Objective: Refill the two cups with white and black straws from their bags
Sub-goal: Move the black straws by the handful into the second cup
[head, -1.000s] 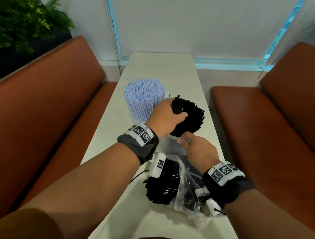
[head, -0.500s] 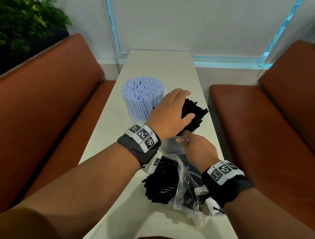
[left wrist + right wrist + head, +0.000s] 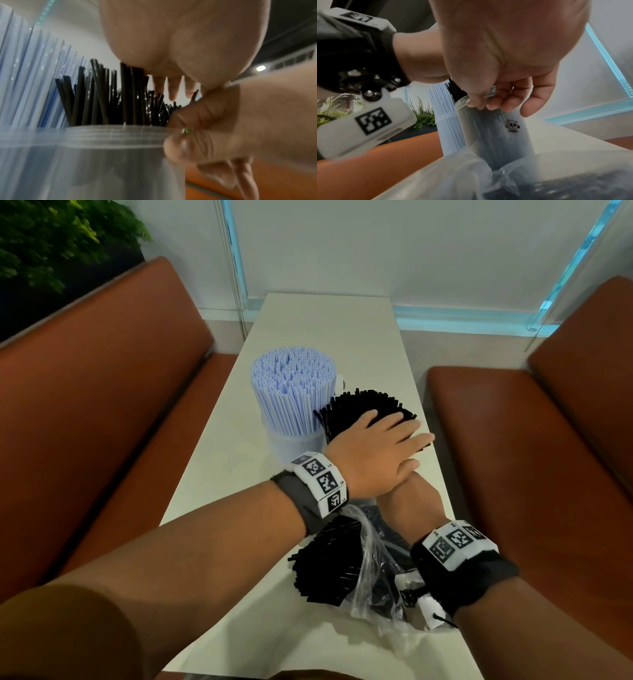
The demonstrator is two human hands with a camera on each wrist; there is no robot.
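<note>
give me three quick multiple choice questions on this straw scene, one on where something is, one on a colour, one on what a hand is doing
1. Where does the clear plastic bag of black straws lie?
A. on the left bench
B. on the table's near end, under the forearms
C. behind the white straws

2. What colour are the straws under the left hand?
A. black
B. white
C. green

3. What is the right hand doing?
A. resting flat on the bench
B. pulling straws from the bag
C. gripping the rim of the frosted cup

Answers:
1 B: the clear plastic bag sits on the white table nearest the camera.
2 A: the left hand lies with straight fingers across the tops of the black straws, beside the white straws.
3 C: the right hand curls its fingers over the rim of the frosted plastic cup.
</note>
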